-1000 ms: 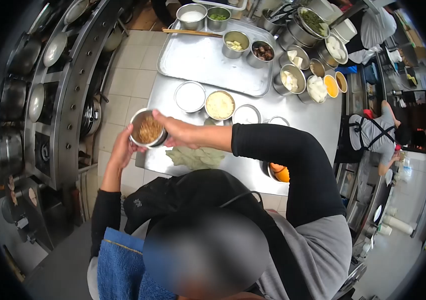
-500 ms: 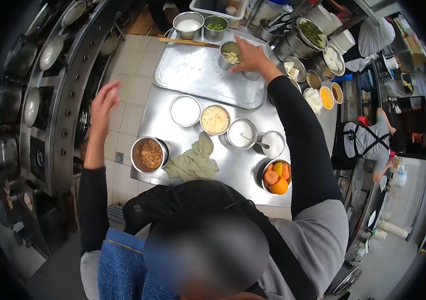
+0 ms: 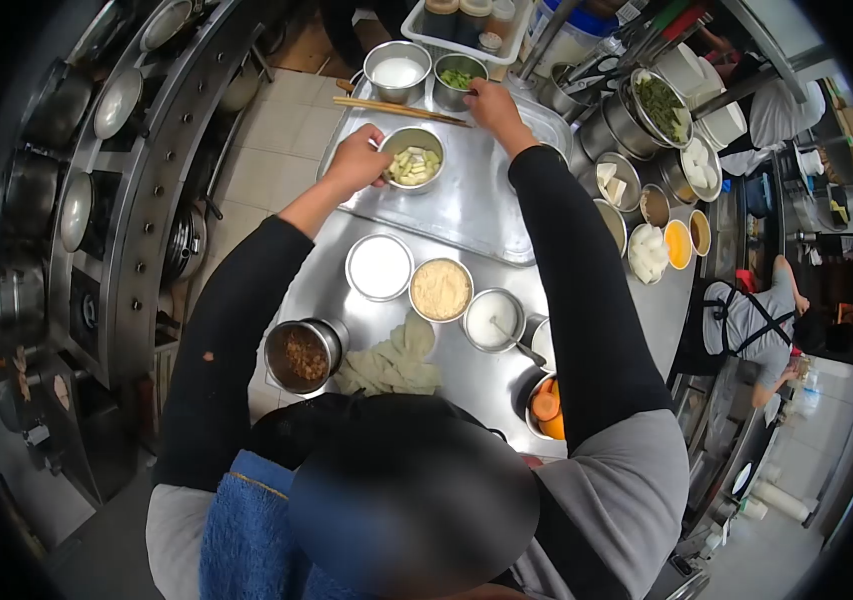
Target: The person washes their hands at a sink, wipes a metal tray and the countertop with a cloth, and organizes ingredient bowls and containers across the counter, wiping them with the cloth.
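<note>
My left hand [image 3: 360, 162] grips the left rim of a metal pot [image 3: 414, 186] over the big tray. Pale green chopped pieces [image 3: 413, 164] lie in that pot. Farther back, the fingers of my right hand [image 3: 497, 108] close on the rim of a small metal pot [image 3: 454, 97] holding bright green chopped greens [image 3: 458, 78]. A pair of wooden chopsticks [image 3: 402, 110] rests across the back of the metal tray [image 3: 467, 225]. Beside the greens stands a pot of white contents [image 3: 396, 72].
Nearer me stand a bowl of white powder [image 3: 380, 267], one of beige crumbs [image 3: 441, 290], one with a spoon [image 3: 494, 320], a pot of brown bits [image 3: 304, 358] and a cloth [image 3: 394, 360]. Stoves [image 3: 132, 250] line the left. Another person [image 3: 747, 315] works at right.
My right hand has let go of the pot of pale green pieces and moved back to the pot of greens. My left hand has come in from the left and taken that first pot, now farther left.
</note>
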`<act>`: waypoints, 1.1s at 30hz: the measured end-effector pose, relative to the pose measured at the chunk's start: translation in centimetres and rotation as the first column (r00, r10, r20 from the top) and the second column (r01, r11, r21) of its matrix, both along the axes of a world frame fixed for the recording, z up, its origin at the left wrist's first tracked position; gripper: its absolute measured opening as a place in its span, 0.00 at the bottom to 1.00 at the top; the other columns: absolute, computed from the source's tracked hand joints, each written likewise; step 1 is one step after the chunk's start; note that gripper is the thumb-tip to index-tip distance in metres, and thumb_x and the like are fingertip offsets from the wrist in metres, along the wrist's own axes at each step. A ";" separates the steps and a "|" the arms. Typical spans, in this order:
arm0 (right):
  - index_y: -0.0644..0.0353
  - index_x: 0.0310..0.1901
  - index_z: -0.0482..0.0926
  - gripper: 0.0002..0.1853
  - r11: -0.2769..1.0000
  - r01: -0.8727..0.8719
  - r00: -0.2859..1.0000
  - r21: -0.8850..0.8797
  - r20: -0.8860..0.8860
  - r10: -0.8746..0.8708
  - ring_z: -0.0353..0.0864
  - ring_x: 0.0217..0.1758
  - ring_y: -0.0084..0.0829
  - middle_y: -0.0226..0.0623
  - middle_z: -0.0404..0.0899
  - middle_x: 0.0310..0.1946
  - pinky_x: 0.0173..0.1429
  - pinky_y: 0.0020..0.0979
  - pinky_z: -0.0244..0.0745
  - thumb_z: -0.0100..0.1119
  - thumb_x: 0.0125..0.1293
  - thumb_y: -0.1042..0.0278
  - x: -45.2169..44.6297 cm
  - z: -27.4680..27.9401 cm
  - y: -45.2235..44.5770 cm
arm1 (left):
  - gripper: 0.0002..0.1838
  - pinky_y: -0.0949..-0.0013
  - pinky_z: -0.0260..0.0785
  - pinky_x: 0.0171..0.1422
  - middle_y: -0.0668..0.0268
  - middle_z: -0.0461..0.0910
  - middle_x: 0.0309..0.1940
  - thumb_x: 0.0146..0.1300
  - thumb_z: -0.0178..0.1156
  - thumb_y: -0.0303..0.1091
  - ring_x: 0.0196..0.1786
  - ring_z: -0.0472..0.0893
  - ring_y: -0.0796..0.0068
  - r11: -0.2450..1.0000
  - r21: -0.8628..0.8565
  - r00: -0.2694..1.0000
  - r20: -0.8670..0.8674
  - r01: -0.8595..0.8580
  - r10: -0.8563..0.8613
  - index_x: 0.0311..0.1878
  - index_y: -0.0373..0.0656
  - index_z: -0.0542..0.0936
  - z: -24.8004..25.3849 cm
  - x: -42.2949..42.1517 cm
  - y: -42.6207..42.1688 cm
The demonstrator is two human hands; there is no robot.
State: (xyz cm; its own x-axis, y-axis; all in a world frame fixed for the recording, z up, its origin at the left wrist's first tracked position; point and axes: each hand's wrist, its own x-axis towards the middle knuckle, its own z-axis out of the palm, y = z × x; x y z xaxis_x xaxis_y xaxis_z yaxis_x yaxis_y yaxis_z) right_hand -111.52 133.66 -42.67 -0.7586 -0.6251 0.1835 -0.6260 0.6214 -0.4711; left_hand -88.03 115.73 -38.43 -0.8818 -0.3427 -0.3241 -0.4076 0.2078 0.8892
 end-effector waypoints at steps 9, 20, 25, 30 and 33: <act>0.58 0.42 0.79 0.07 0.937 -0.348 0.932 -0.016 -0.115 0.344 0.79 0.42 0.52 0.48 0.78 0.36 0.47 0.46 0.73 0.59 0.63 0.71 10.8 6.0 5.7 | 0.14 0.72 0.78 0.30 0.61 0.80 0.30 0.56 0.60 0.23 0.28 0.82 0.74 0.927 0.373 0.941 -0.299 -0.040 0.161 0.47 0.39 0.73 8.9 -1.5 -1.9; 0.64 0.56 0.67 0.21 0.975 -0.036 0.937 -0.218 0.331 0.108 0.82 0.39 0.38 0.45 0.78 0.39 0.44 0.35 0.78 0.56 0.61 0.74 15.7 2.3 12.5 | 0.13 0.75 0.77 0.30 0.63 0.82 0.30 0.58 0.62 0.27 0.27 0.82 0.77 0.993 0.111 0.987 -0.162 0.039 -0.020 0.47 0.39 0.75 5.5 -1.6 2.7; 0.67 0.56 0.67 0.22 0.824 0.442 0.484 -0.354 0.868 0.113 0.82 0.37 0.33 0.44 0.79 0.38 0.40 0.31 0.80 0.54 0.69 0.58 14.8 4.8 9.9 | 0.15 0.74 0.78 0.30 0.63 0.82 0.32 0.58 0.62 0.27 0.28 0.82 0.77 0.993 0.076 0.984 -0.161 0.090 -0.077 0.49 0.39 0.75 5.9 -1.3 3.1; 0.73 0.47 0.75 0.20 0.893 0.424 0.533 -0.149 0.838 -0.113 0.83 0.35 0.35 0.46 0.80 0.36 0.36 0.34 0.81 0.55 0.68 0.59 15.6 5.9 7.5 | 0.13 0.76 0.76 0.24 0.61 0.82 0.28 0.57 0.64 0.25 0.22 0.81 0.78 0.990 0.123 0.933 -0.341 -0.074 0.112 0.46 0.38 0.76 6.9 -0.9 0.9; 0.75 0.37 0.80 0.18 0.976 0.218 0.730 -0.011 0.665 -0.156 0.86 0.32 0.39 0.47 0.83 0.31 0.36 0.34 0.81 0.58 0.63 0.62 14.4 4.1 8.0 | 0.14 0.75 0.77 0.24 0.60 0.82 0.28 0.57 0.64 0.25 0.22 0.81 0.77 0.996 0.020 0.964 -0.251 -0.088 0.090 0.48 0.38 0.76 5.7 -0.8 -1.9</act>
